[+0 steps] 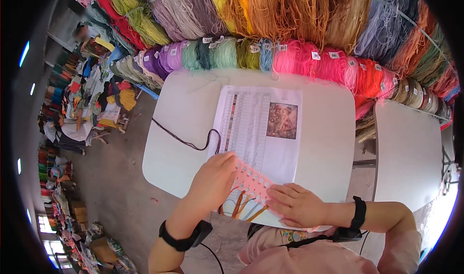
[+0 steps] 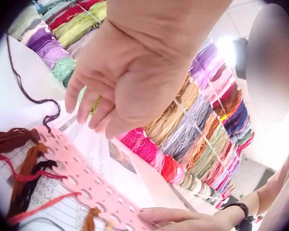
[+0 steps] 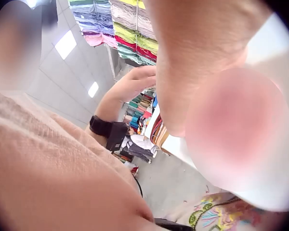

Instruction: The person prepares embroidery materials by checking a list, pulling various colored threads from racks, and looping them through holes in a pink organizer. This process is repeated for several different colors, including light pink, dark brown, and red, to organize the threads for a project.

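Note:
A pink punched thread card (image 1: 249,177) lies slantwise over the front of the white table (image 1: 326,133). Brown, orange, black and red threads (image 2: 26,166) hang from holes along its near side. My left hand (image 1: 210,179) is at the card's left end; the left wrist view has it above the card, fingers loosely bent and nothing between them. From that end a dark purple thread (image 1: 186,142) curves to the table's left edge. My right hand (image 1: 302,206) rests on the card's right end with its fingers extended. Its fingertips are hidden in the right wrist view.
Beneath the card lies a printed colour chart (image 1: 280,158) with a picture (image 1: 282,120). Thread skeins (image 1: 299,61) with number tags line the table's back edge, under more hanging skeins. A second table (image 1: 408,148) stands at right. Other people (image 1: 77,129) sit far left.

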The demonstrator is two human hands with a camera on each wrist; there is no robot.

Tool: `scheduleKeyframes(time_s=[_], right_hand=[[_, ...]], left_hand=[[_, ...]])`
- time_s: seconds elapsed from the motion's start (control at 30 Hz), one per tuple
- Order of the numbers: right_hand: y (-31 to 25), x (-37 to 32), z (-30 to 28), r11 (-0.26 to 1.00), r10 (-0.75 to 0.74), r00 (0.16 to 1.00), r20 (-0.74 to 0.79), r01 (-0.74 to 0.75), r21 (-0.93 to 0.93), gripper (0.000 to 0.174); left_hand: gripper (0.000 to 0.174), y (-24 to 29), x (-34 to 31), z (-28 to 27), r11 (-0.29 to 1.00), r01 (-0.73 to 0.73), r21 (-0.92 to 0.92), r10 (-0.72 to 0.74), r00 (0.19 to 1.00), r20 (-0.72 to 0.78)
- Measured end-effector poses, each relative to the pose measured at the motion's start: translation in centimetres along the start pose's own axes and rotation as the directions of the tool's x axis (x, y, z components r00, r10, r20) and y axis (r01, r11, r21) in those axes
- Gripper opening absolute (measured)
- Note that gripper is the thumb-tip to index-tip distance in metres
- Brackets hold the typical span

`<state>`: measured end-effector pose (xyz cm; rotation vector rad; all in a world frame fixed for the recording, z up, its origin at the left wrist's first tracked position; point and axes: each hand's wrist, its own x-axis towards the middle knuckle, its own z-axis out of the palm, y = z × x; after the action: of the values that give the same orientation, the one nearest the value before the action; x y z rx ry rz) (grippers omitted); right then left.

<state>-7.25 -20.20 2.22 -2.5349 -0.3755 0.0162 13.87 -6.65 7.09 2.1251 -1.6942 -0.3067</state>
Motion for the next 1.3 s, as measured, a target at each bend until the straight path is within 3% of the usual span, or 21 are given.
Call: scheduleKeyframes(time_s=[0.1, 0.2, 0.6, 0.8, 0.9, 1.3], right_hand=[[0.8, 0.0, -0.4, 1.0, 0.0, 1.0, 0.001, 0.0, 0.026, 0.055], [1.2, 0.1, -0.8, 1.0, 0.003, 1.0, 0.024, -0.003, 0.021, 0.053], [-1.4, 1.8, -1.2, 0.972, 0.224, 0.971, 0.086, -0.216, -0.087, 0.056], [-2.3, 2.0, 0.3, 0.945, 0.299, 0.953, -0.047, -0.303, -0.125, 0.058], [-3.1, 2.3, 0.4, 0.92, 0.37, 0.928, -0.04, -0.372, -0.12, 0.058], [-4.0, 2.9, 0.6, 0.894, 0.419, 0.904, -0.089, -0.427, -0.134, 0.059]], left_hand=[[0.034, -1.8, 2.3, 1.9, 0.984, -0.023, 0.174, 0.012, 0.998, 0.064], [0.043, -2.6, 2.8, 2.7, 0.972, 0.067, 0.224, -0.106, 0.98, 0.166], [0.049, -6.1, 2.9, 2.2, 0.993, -0.077, 0.093, 0.058, 0.979, 0.195], [0.047, -6.5, 3.1, 2.1, 0.986, -0.143, 0.089, 0.119, 0.967, 0.226], [0.047, -6.7, 3.0, 2.2, 0.984, -0.164, 0.074, 0.145, 0.965, 0.217], [0.041, -7.3, 2.4, 3.3, 0.952, -0.263, 0.154, 0.249, 0.963, 0.104]])
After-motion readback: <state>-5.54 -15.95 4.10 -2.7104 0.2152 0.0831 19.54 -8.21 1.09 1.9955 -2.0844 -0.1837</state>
